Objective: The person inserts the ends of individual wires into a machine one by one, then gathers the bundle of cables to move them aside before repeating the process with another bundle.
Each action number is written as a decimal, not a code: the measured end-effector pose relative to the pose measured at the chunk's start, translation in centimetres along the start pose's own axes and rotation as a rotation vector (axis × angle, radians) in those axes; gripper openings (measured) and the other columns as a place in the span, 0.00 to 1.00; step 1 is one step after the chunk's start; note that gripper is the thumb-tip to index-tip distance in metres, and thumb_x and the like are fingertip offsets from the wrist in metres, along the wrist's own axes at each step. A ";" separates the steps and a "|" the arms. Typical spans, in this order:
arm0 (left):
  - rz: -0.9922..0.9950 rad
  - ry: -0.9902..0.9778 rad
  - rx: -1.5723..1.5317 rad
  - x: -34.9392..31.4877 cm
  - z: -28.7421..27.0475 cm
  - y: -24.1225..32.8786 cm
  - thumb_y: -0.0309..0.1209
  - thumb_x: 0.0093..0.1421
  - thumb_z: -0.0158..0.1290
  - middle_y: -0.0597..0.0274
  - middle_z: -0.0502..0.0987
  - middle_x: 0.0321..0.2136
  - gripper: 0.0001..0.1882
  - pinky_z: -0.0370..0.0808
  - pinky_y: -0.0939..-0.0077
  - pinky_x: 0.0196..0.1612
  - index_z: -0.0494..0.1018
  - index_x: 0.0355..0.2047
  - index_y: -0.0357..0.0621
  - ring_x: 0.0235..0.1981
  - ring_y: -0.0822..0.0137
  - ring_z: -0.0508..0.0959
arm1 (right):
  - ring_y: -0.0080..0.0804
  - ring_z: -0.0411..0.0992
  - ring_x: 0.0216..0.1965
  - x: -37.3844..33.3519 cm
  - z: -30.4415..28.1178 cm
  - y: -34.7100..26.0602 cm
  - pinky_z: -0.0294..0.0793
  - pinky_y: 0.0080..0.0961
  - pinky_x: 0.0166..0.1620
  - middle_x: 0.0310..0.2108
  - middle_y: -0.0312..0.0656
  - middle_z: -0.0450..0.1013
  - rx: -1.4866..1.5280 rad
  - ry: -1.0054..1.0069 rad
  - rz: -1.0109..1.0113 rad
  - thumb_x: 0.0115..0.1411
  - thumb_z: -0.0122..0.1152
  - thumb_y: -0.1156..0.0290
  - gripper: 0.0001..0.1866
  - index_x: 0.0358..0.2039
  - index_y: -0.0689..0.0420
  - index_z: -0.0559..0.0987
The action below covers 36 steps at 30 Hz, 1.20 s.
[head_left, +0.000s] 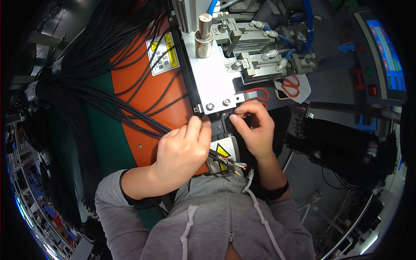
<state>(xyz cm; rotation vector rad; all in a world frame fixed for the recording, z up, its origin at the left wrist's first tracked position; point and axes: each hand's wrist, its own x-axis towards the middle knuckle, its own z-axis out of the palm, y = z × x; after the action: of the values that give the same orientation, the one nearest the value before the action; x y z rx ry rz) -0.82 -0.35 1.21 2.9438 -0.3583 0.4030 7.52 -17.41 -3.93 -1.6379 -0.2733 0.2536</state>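
My left hand (184, 145) is closed over several black cables (149, 121) that run in from the left and pass under its palm. Their cut ends, with thin coloured inner wires (234, 165), stick out beyond the hand above my lap. The left fingertips reach the front edge of a bright metal machine plate (210, 82). Just right of that edge, my right hand (256, 130) has its thumb and forefinger curled close together by a small dark fixture (221, 124). Whatever lies between those fingertips is too small to make out.
Metal clamps (255, 67) with blue air tubes stand behind the plate. Scissors with red handles (290, 86) lie to the right, near a lit screen (385, 54). A large cable bundle (50, 82) spreads over an orange panel (149, 102); another hangs on a rack (346, 138) at right.
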 end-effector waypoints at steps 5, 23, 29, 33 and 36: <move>-0.029 0.046 -0.146 0.1 -0.1 -0.8 0.29 0.50 0.59 0.66 0.67 0.23 0.10 0.70 0.80 0.23 0.76 0.33 0.40 0.22 0.73 0.75 | 0.28 0.72 0.29 0.6 -1.9 -2.1 0.69 0.23 0.33 0.28 0.39 0.75 -0.068 -0.527 -0.658 0.51 0.68 0.77 0.06 0.30 0.61 0.79; 0.128 0.375 -0.585 1.2 -0.3 -0.3 0.26 0.48 0.63 0.61 0.74 0.22 0.12 0.69 0.77 0.18 0.79 0.34 0.36 0.18 0.69 0.75 | 0.32 0.75 0.32 -1.8 1.4 -3.7 0.74 0.25 0.37 0.30 0.44 0.77 0.280 0.056 -0.422 0.45 0.72 0.81 0.11 0.30 0.63 0.79; 0.157 0.353 -0.518 1.2 -0.1 -0.5 0.24 0.48 0.63 0.61 0.73 0.21 0.10 0.69 0.76 0.19 0.78 0.32 0.36 0.18 0.67 0.74 | 0.34 0.73 0.32 -0.9 -0.3 -3.9 0.72 0.26 0.37 0.31 0.43 0.76 -0.021 -0.124 -0.528 0.46 0.70 0.81 0.09 0.28 0.63 0.78; 0.161 0.280 -0.472 1.1 -0.2 -0.5 0.24 0.48 0.62 0.61 0.72 0.22 0.10 0.70 0.75 0.19 0.77 0.32 0.35 0.19 0.67 0.74 | 0.33 0.73 0.31 -0.7 -0.7 -3.9 0.71 0.26 0.35 0.30 0.42 0.76 -0.005 -0.101 -0.453 0.45 0.71 0.81 0.09 0.27 0.62 0.79; 0.161 0.238 -0.456 1.1 -0.4 -0.6 0.24 0.47 0.62 0.61 0.72 0.22 0.11 0.70 0.75 0.19 0.77 0.33 0.35 0.19 0.66 0.74 | 0.32 0.73 0.29 -0.8 -0.8 -4.0 0.71 0.26 0.34 0.28 0.40 0.75 -0.137 -0.042 -0.550 0.43 0.73 0.80 0.10 0.27 0.60 0.80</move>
<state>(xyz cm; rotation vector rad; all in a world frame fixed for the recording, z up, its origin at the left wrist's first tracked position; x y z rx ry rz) 0.23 0.05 1.82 2.4028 -0.5701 0.5953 6.88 -18.11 0.08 -1.6254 -0.7699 -0.1522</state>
